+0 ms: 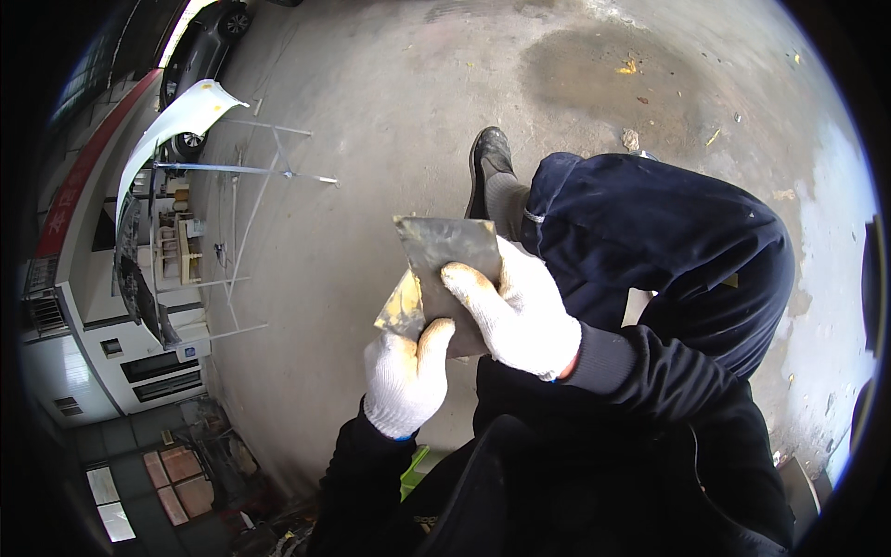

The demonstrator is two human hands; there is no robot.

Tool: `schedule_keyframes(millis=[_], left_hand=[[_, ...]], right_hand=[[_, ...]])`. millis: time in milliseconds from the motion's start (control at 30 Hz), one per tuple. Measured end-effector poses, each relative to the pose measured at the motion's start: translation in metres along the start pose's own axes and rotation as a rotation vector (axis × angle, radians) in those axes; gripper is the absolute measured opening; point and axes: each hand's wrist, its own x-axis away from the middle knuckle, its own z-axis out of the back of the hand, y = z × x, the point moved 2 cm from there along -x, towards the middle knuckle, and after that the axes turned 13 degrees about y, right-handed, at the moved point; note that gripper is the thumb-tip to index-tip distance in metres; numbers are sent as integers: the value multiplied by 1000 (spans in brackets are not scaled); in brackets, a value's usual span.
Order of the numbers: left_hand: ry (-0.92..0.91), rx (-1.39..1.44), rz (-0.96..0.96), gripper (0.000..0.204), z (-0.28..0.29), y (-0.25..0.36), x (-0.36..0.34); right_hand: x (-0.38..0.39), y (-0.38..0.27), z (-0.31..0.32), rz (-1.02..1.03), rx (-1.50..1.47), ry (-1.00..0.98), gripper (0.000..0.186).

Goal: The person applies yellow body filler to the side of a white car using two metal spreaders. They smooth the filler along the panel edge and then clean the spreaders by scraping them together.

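Both my hands wear white knitted gloves with yellow-brown stains on the thumbs. In my right hand (529, 311) is a dark grey flat plate (450, 243) with thin yellowish smears along its edge, my thumb pressed on its face. My left hand (406, 379) grips a smaller flat scraper (402, 306), thickly smeared with yellow paste like putty. The scraper lies against the left edge of the plate, and the two overlap there. The fingers behind both pieces are hidden. My hands are close together in front of my bent leg (659, 241).
A white curved car panel (181, 116) rests on a metal stand (246, 172) at the left. Behind it is a dark car (204, 46). My shoe (492, 167) is on the concrete floor (371, 93), near a damp patch (603, 79). Something bright green (413, 472) shows below my left wrist.
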Motion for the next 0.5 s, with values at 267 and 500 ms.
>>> schedule_keyframes(millis=[267,500], left_hand=[[-150,-63,-35,30,7,2,-3],[-294,-92,15,22,16,1,-5]], right_hand=[[2,3,-1,81,-49,-96,35],[-6,8,3,151,-33,-237,37]])
